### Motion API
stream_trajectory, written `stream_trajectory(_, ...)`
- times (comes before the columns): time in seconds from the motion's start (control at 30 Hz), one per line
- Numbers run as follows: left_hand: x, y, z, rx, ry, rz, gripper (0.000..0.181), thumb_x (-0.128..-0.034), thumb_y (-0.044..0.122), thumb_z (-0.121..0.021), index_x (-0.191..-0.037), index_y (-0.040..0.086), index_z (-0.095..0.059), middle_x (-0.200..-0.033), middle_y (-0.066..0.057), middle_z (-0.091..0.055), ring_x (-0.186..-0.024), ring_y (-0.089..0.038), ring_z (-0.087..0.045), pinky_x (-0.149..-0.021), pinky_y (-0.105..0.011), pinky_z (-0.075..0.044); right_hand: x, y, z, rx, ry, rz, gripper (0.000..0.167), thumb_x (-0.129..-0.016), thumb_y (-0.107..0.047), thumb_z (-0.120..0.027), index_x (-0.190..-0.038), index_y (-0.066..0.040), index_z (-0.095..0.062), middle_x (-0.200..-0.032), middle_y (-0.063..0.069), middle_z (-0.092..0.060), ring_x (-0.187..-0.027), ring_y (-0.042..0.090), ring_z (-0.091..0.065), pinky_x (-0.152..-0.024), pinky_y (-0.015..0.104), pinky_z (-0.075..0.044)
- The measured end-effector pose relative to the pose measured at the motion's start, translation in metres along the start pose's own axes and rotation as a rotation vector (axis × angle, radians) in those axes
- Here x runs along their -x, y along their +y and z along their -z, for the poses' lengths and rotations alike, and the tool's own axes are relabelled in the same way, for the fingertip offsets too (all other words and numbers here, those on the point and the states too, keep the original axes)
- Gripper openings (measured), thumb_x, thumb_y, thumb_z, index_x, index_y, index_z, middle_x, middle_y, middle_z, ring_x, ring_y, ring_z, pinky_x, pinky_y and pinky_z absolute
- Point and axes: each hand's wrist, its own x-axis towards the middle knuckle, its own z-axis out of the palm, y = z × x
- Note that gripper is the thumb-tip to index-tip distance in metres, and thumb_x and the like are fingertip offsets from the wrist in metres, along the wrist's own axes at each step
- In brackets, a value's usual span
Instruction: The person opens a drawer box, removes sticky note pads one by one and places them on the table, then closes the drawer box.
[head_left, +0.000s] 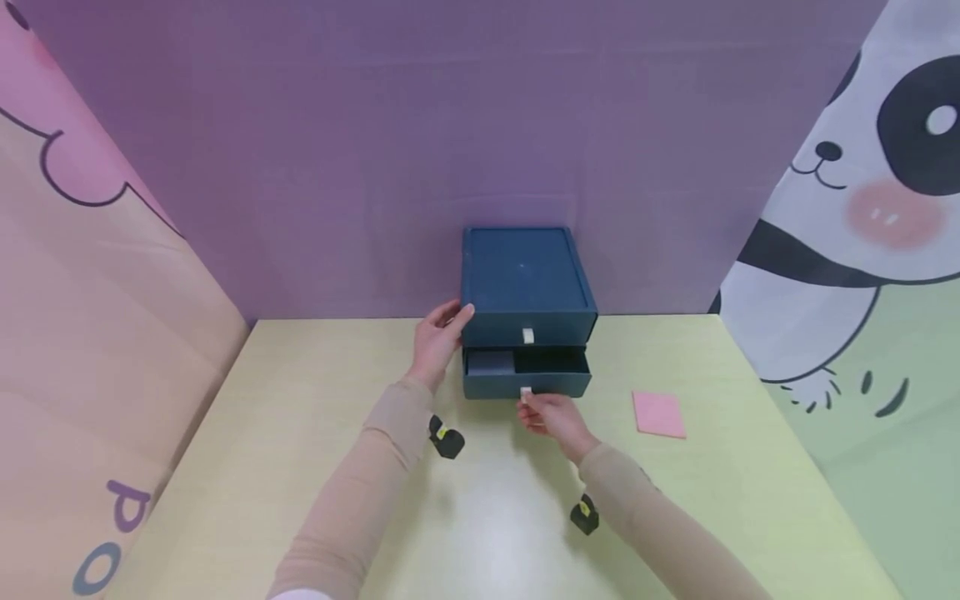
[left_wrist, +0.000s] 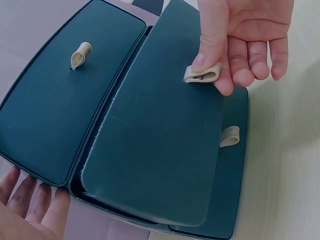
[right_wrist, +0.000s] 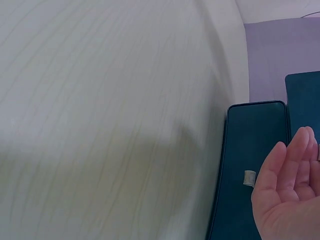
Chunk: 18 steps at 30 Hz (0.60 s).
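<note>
R. hand (head_left: 558, 421) fingers pinch pale loop tab (head_left: 527, 390) of dark-blue plastic middle drawer (head_left: 489, 387), part-open just beyond them; L. hand (head_left: 437, 337), uncurled, touches dark-blue boxy cabinet's (head_left: 525, 271) side; prob. drawer-sliding step; next needs straight slide, cabinet steadied.

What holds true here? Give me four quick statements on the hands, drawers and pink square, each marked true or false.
1. The right hand pinches the white tab of the open drawer. True.
2. The left hand grips that same tab. False: it touches the left side of the cabinet.
3. The pink square lies on the table, right of the cabinet. True.
4. The top drawer is pulled out. False: it is closed, above the open drawer.
</note>
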Motion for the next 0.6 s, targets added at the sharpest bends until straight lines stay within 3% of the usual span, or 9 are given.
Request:
stream_trajectory(0.23,-0.0011,-0.0002,-0.0019,0.005,-0.002,0.03,0.053,-0.0881,0.035,-0.066,-0.133,0.012,-0.053,-0.136,-0.006,-0.054,-0.125,-0.022,-0.05,-0.103,-0.044,-0.044,0.0046,0.0005,-0.0009,0.016,0.019,0.003,0.031,-0.097,-0.02,-0.053,-0.105,0.007,-0.065,-0.086,0.008,-0.067,-0.08,0.021,-0.063,-0.08,0.034,-0.056)
stream_trajectory(0.6,-0.0006,0.0001,-0.0012,-0.008,0.001,0.012,0.053,-0.0888,0.035,-0.065,-0.134,0.01,-0.053,-0.137,-0.008,-0.054,-0.125,-0.023,-0.051,-0.103,-0.045,-0.043,0.0104,0.0035,0.0013,0.001,-0.017,0.046,0.031,-0.096,-0.015,-0.052,-0.105,0.013,-0.062,-0.08,0.004,-0.067,-0.075,0.014,-0.063,-0.082,0.035,-0.056)
